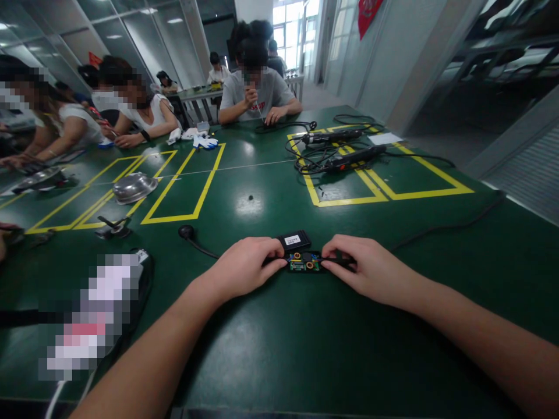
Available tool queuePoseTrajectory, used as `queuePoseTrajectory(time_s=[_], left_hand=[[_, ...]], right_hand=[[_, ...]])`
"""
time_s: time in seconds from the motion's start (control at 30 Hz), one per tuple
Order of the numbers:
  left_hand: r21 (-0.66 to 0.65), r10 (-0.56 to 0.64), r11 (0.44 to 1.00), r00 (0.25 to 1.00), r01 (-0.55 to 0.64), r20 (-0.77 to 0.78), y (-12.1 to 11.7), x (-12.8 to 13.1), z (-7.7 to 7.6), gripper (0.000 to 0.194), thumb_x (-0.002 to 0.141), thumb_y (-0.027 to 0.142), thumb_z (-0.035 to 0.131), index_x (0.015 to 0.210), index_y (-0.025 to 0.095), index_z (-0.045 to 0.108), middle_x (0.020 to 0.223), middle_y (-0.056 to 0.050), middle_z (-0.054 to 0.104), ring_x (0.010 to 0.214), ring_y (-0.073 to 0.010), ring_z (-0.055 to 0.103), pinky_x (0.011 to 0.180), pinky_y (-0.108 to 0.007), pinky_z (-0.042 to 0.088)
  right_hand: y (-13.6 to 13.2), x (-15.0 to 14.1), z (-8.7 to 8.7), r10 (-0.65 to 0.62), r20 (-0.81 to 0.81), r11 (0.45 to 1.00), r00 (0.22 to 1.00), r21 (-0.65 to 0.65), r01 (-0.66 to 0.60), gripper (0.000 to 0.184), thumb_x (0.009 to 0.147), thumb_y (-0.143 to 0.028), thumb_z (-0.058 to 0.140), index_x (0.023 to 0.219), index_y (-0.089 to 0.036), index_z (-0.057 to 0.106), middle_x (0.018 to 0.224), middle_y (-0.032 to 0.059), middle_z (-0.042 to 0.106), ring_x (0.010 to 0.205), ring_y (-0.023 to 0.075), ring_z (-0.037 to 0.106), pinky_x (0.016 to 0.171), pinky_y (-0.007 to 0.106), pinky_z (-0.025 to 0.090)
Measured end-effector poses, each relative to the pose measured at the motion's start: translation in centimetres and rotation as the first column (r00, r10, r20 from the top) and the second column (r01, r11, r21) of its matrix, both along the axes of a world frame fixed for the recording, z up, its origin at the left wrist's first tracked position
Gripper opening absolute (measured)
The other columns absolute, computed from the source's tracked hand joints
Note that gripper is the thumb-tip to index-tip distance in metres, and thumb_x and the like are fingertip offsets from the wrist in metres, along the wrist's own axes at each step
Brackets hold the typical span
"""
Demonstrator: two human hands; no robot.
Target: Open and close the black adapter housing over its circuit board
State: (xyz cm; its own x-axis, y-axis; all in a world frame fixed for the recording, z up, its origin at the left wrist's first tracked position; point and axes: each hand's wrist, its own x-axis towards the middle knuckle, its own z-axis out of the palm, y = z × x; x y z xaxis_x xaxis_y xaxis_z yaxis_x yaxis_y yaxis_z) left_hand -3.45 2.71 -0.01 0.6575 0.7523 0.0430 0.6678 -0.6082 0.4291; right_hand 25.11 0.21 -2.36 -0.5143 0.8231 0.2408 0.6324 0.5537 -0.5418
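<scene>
Forearms (163, 331) foremost; left hand (250, 262), right hand (371, 265) pinching circuit case (304, 263) by ends; cover (295, 240) just behind, plug (186, 232) leftward.

Dim light, bright window (288, 24), tabletop (248, 337) glare

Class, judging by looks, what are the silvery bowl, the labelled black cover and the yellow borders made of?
Silvery bowl: shiny metal, probably stainless steel, given its bright reflections.
Labelled black cover: likely plastic, fairly dull, seemingly ridged.
Yellow borders: probably adhesive tape, being flat, uniform, straight-edged strips.
</scene>
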Motion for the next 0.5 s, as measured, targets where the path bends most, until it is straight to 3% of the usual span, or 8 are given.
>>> queuePoseTrajectory(time_s=[0.17,0.33,0.5], left_hand=[[0.039,-0.013,0.999,1.000,0.012,0.016,-0.2,-0.2,0.3,0.003,0.100,0.022,0.074,0.097,0.021,0.074,0.090,-0.002,0.076,0.078,-0.0202,0.071,0.070,-0.030,0.050],[0.049,-0.020,0.999,0.993,0.015,0.113,-0.2,-0.5,0.8,0.008,0.100,0.018,0.070,0.094,0.020,0.075,0.090,-0.002,0.075,0.078,-0.0184,0.070,0.072,-0.029,0.050],[-0.009,-0.045,0.999,0.989,0.047,0.144,0.2,-0.8,0.5,0.011,0.096,0.011,0.070,0.091,0.018,0.077,0.092,-0.003,0.073,0.077,-0.0160,0.068,0.072,-0.028,0.050]], right_hand=[[-0.1,-0.1,0.2,-0.021,-0.031,1.000,0.999,0.010,0.021,0.006,0.097,-0.023,0.066,0.097,-0.023,0.072,0.090,0.0051,0.075,0.075,0.0208,0.068,0.067,0.033,0.053],[0.1,0.4,0.5,-0.039,-0.110,0.997,0.993,-0.068,0.032,0.011,0.097,-0.027,0.065,0.097,-0.023,0.075,0.083,0.0031,0.072,0.065,0.0169,0.060,0.058,0.029,0.048],[0.4,0.9,0.2,0.004,-0.088,0.993,0.996,-0.114,-0.014,0.012,0.099,-0.030,0.067,0.094,-0.023,0.076,0.081,0.0023,0.071,0.065,0.0163,0.060,0.059,0.029,0.046]])
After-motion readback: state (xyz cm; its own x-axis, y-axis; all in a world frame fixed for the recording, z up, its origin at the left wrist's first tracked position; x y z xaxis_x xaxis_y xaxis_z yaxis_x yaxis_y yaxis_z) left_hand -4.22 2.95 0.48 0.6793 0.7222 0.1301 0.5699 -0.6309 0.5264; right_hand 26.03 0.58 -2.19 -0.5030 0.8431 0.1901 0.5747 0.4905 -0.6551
